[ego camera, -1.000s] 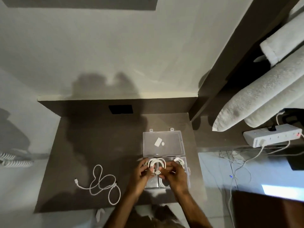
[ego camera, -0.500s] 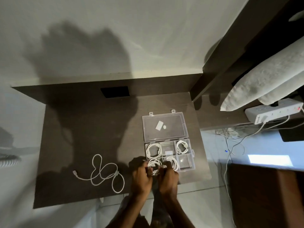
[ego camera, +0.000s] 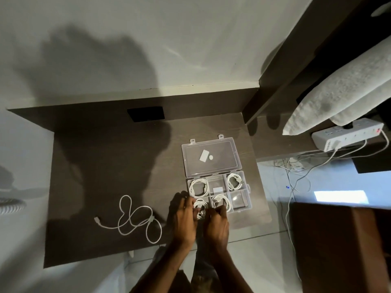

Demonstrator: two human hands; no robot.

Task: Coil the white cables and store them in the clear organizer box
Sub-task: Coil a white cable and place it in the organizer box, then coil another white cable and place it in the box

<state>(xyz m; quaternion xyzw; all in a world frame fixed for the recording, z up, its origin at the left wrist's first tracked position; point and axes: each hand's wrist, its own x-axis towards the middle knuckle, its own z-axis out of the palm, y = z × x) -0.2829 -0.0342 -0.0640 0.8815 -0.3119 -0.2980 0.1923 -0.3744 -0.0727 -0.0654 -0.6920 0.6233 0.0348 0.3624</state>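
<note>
Two hands meet at the near left compartment of the clear organizer box [ego camera: 218, 182]: the left hand [ego camera: 184, 222] and right hand [ego camera: 215, 226] both pinch a coiled white cable [ego camera: 200, 207] there. Three other compartments hold coils. The open lid [ego camera: 211, 158] carries a white sticker, its writing too small to read. One loose white cable [ego camera: 135, 218] sprawls left on the dark wood-grain counter [ego camera: 95, 166], below a pale wall. A power strip [ego camera: 347, 134] sits far right.

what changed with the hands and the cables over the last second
Both hands, left and right, carried the coiled cable from over the box's far compartments to its near-left one, still gripping it. The loose cable on the table and open lid stayed put.
</note>
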